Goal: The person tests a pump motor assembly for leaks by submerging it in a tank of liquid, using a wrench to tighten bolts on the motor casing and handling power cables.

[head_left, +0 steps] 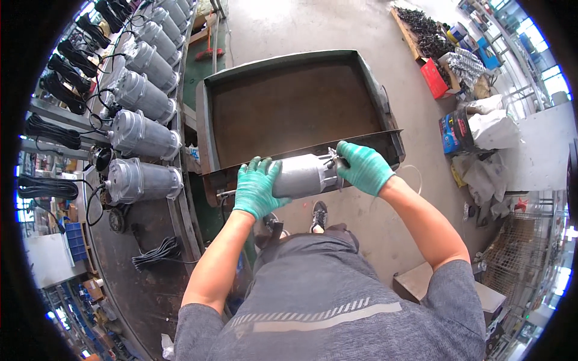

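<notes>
A grey metal motor housing [299, 176], cylindrical and ribbed near its right end, lies on its side across the front edge of a big metal tank [205, 129]. My left hand [255, 188], in a green glove, wraps round its left end. Gloved in green too, my right hand [365, 168] is closed at the right end, by a small metal fitting [330, 158]; the palm hides what its fingers press on. A thin metal rod [226, 194] shows left of my left hand. Brown, flat-looking content or floor fills the tank; I cannot tell which.
On the left, a workbench [141, 283] carries a row of similar grey motor housings [143, 180] with coiled black cables [48, 188]. To the right stand a red box [435, 78] and white bags [494, 129] on the floor. A metal box [415, 283] is near my right elbow.
</notes>
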### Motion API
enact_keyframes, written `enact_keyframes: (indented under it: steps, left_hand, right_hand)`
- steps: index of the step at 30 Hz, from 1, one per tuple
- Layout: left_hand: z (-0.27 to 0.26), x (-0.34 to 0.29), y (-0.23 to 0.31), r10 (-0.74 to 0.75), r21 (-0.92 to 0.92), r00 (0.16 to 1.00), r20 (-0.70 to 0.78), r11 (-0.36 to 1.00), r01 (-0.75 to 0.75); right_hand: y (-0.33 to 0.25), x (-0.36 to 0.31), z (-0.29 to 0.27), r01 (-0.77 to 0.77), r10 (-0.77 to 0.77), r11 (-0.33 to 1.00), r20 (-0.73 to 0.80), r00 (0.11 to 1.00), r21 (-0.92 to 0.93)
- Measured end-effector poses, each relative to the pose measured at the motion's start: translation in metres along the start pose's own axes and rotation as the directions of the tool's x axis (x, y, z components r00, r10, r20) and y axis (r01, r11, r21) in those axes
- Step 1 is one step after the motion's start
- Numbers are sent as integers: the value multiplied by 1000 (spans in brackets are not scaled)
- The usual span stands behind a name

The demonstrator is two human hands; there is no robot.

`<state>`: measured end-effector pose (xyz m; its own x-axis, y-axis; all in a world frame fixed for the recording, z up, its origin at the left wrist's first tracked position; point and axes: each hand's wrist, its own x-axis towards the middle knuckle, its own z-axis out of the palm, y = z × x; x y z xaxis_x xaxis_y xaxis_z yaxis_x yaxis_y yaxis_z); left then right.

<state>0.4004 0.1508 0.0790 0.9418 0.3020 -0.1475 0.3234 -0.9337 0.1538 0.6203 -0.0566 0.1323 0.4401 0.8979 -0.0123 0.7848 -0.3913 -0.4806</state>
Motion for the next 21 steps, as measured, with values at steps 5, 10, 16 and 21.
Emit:
enact_keyframes:
  steps: [5,10,16,21]
  left_hand:
    - [3,-1,-5,10,-7,999,-33,1000,-10]
    - [7,-2,-8,25,-37,999,-39,999,-26]
    - [7,2,-10,22,-71,999,-44,997,-25]
    - [4,5,-7,28,-67,998,-53,997,-31]
  right_hand:
    - [-5,16,6,28,-24,998,71,997,-63]
    - [-8,18,12,63,-42,981,118,992,-186]
    - [-8,20,18,77,-69,974,44,997,-213]
    - [-4,19,21,62,-63,965,5,998,-254]
